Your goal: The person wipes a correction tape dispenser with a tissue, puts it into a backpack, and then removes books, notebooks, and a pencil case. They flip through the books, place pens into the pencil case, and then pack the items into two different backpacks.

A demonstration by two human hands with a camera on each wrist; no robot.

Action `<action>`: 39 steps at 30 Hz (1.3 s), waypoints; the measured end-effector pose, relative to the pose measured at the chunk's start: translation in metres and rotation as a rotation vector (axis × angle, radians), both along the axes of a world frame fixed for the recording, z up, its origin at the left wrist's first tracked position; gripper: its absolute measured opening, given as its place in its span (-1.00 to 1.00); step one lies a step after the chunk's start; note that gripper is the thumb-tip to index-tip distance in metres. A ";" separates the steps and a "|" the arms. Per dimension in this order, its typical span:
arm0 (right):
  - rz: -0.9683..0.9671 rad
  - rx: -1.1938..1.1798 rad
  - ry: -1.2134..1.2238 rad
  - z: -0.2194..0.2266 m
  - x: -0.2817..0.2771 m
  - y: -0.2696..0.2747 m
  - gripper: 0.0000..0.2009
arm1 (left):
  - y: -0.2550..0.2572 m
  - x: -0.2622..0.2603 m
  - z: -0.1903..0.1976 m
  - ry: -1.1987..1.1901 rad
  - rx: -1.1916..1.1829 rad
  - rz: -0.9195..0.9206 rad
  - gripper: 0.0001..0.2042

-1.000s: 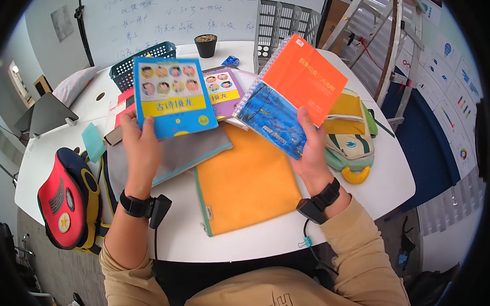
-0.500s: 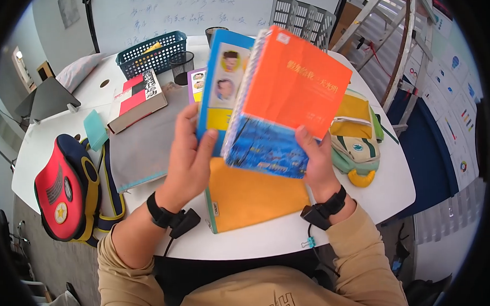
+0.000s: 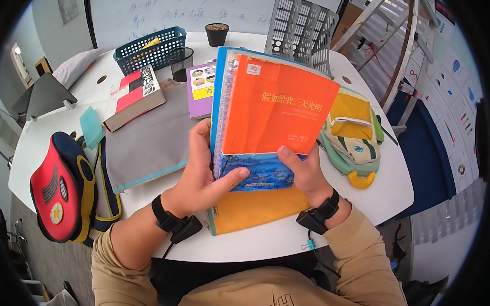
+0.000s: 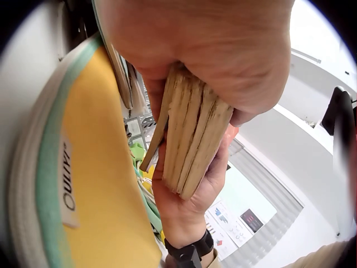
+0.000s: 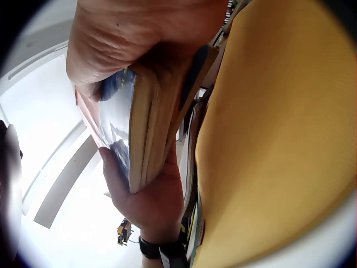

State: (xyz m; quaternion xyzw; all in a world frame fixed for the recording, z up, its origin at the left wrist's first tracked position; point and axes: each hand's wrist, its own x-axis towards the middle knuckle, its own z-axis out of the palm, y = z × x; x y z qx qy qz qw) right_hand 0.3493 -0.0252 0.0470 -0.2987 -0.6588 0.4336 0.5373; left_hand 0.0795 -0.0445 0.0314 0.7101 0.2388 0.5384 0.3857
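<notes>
Both hands hold a stack of books upright over the table. In front is an orange-and-blue book [image 3: 281, 108] with a spiral edge on its left; a blue book [image 3: 217, 94] shows behind it. My left hand [image 3: 200, 176] grips the lower left side, thumb across the front and fingers behind. At the lower right, my right hand [image 3: 308, 172] holds on with its thumb over the cover. The wrist views show the page edges [image 4: 192, 134] pressed together between both hands. Below lies a yellow-orange zip pouch [image 3: 258, 212], partly hidden by the books.
A grey pouch [image 3: 142, 140] lies left, near a thick red-and-white book [image 3: 138, 97]. A purple book [image 3: 201, 100], mesh cup [image 3: 181, 63], teal basket [image 3: 120, 57] and potted plant [image 3: 217, 38] stand behind. Backpacks flank the sides: red [image 3: 55, 192] left, yellow-green [image 3: 352, 130] right.
The blue book in my left hand has moved right and gone behind the orange-and-blue book. The two hands, apart before, now hold the books together as one stack.
</notes>
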 end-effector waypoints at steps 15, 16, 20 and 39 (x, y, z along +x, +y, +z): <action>0.016 -0.042 -0.030 -0.018 0.010 -0.003 -0.66 | 0.002 -0.010 -0.007 0.207 0.278 0.062 -0.04; 0.009 -0.018 -0.050 -0.018 0.011 -0.002 -0.65 | 0.002 -0.010 -0.006 0.218 0.293 0.080 -0.05; 0.026 0.058 -0.211 -0.015 0.008 -0.004 -0.57 | -0.007 -0.009 0.003 0.221 0.120 0.163 -0.07; 0.014 0.264 -0.309 -0.028 0.014 0.010 0.26 | -0.010 0.005 0.000 0.077 -0.176 0.067 -0.04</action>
